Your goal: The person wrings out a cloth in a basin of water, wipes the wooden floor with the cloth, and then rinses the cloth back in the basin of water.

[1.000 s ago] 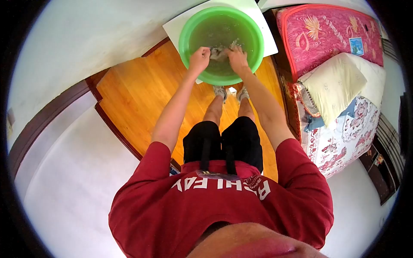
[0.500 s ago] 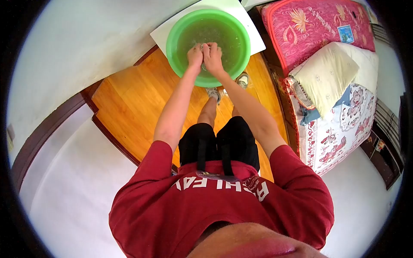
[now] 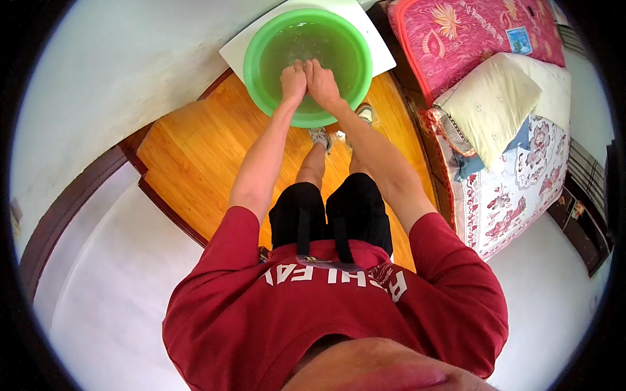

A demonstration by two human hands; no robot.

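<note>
A round green basin (image 3: 365, 62) of water (image 3: 339, 52) stands on a white square surface. My left hand (image 3: 293, 83) and my right hand (image 3: 321, 82) are side by side over the near half of the basin, at or just above the water. Both hands have curled fingers and their fingertips point away from me, nearly touching. Whatever is between the fingers is hidden from this angle.
The white surface (image 3: 383, 57) under the basin is beside a pale wall (image 3: 150, 58). To the right is a bed with a pink mat (image 3: 456, 39), a cream pillow (image 3: 489, 107) and a flowered cover (image 3: 502, 202). My shoes (image 3: 319, 138) are on the wooden floor (image 3: 208, 143).
The view has shifted slightly, so the basin appears a little higher and further left. My hands remain together over it, with the fingers now more curled and turned knuckles up.
</note>
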